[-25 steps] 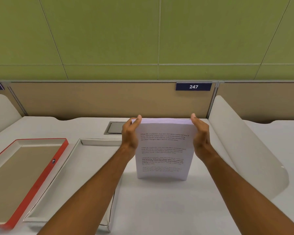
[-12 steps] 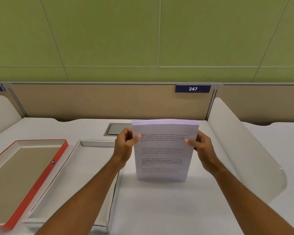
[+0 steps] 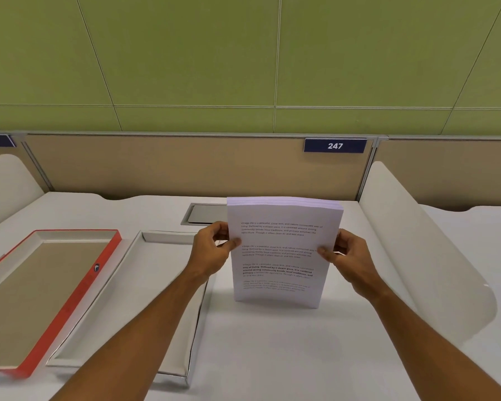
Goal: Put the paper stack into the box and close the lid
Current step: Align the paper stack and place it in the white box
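Observation:
A thick stack of printed white paper point(image 3: 281, 253) stands upright on its bottom edge on the white desk, printed side facing me. My left hand point(image 3: 214, 247) grips its left edge and my right hand point(image 3: 344, 253) grips its right edge, thumbs on the front sheet. The open white box point(image 3: 122, 299) lies flat to the left of the stack, partly under my left forearm. Its red-edged lid point(image 3: 41, 293) lies upside down further left, brown inside showing.
A curved white divider point(image 3: 422, 244) rises on the right of the desk and another at the far left point(image 3: 6, 183). A metal cable hatch point(image 3: 206, 214) sits behind the stack. A tan partition with the label 247 point(image 3: 335, 145) closes the back.
Both hands slid down from the stack's top corners to the middle of its side edges. The stack stays upright on the desk.

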The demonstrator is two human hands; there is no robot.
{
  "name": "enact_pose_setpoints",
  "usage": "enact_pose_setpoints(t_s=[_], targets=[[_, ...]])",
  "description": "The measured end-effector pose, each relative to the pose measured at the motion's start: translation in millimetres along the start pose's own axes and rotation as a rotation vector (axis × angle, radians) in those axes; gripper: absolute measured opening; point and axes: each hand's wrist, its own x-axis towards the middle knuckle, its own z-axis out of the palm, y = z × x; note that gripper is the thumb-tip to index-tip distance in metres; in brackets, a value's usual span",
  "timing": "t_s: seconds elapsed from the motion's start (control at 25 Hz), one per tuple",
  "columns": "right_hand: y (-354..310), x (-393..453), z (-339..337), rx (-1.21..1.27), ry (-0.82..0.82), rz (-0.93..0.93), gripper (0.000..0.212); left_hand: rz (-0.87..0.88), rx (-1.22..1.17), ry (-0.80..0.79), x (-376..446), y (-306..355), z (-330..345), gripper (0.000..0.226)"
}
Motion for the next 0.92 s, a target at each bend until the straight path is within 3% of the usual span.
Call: enact_pose_setpoints(t_s=[0.48,0.92], targets=[[36.1,-11.1,3.8,-0.051,0.014,0.069,0.013,-0.117,0.023,0.017,-11.9,-27.4,10.4,0.017],[-9.7,6.8,5.1,0.159,-0.076,0.026,0.013,-0.148,-0.163,0.098,-12.5,0.5,-20.7,0.026]])
